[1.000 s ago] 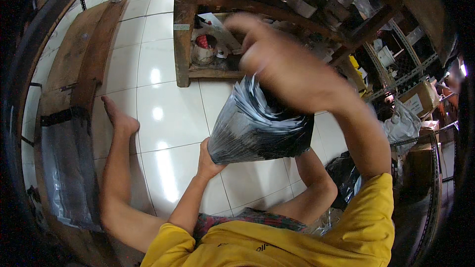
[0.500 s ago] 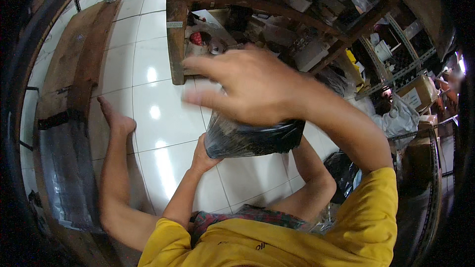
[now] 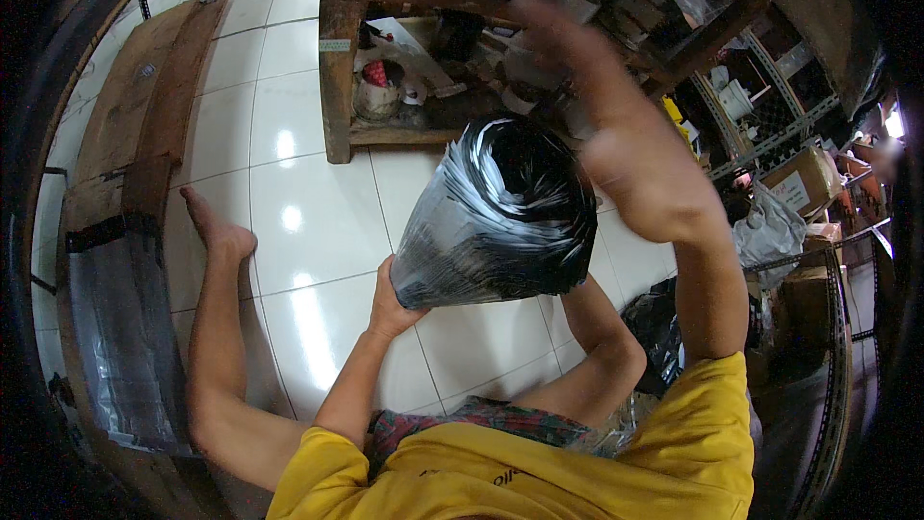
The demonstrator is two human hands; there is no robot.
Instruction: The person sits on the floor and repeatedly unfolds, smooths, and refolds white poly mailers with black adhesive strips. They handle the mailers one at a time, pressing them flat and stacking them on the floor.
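A thick bundle of black-and-grey plastic sheets point(image 3: 481, 241), rolled into a cone, is held out over the floor between my bent legs. Its wide end, a ring of many layered edges, faces up and to the right. My left hand point(image 3: 393, 300) is closed round the narrow lower-left end, its fingers partly hidden by the plastic. My right hand point(image 3: 595, 72) is raised beyond the bundle to the upper right, apart from it, in front of the wooden shelf. Motion smears its fingers, and I see nothing clearly held there.
A wooden shelf point(image 3: 339, 87) full of clutter stands ahead. A long wooden board point(image 3: 144, 125) lies on my left, with a stack of grey plastic sheets point(image 3: 125, 337) at its near end. Black plastic point(image 3: 664, 332), a metal rack point(image 3: 839, 347) and a cardboard box point(image 3: 804, 183) are on the right.
My right hand has swept from above the bundle up and to the right, uncovering the rolled wide end. My left hand keeps its hold in nearly the same place.
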